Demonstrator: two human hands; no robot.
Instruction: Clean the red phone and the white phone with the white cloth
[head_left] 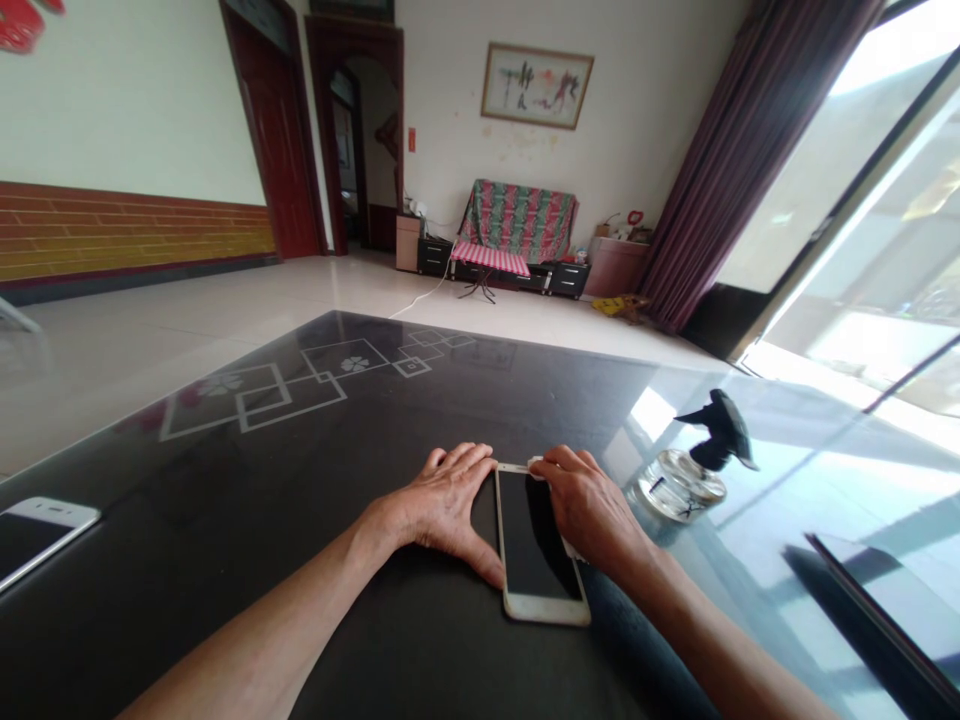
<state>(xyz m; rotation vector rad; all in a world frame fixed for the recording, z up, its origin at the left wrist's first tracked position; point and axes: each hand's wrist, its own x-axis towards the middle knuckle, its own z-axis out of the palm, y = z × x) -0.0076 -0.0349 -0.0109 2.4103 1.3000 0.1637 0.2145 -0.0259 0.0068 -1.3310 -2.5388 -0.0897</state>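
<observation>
A white-framed smartphone (534, 535) with a dark screen lies flat on the glossy black table (360, 640). My left hand (450, 505) rests at its left side, fingers stretched out and thumb spread, with thumb and fingertips against the phone's edge. Over the phone's upper right side, my right hand (589, 500) is closed with curled fingers on a white wipe (535, 464). Only small bits of the wipe show past the fingers and under the palm, so I cannot tell whether it is cloth or paper.
A clear spray bottle (681, 485) with a black trigger head stands to the right of my right hand. A second white phone (45, 535) lies at the left edge. At lower right is a dark, thin-edged object (877, 620). Cabinets and a cloth-covered item stand beyond the table.
</observation>
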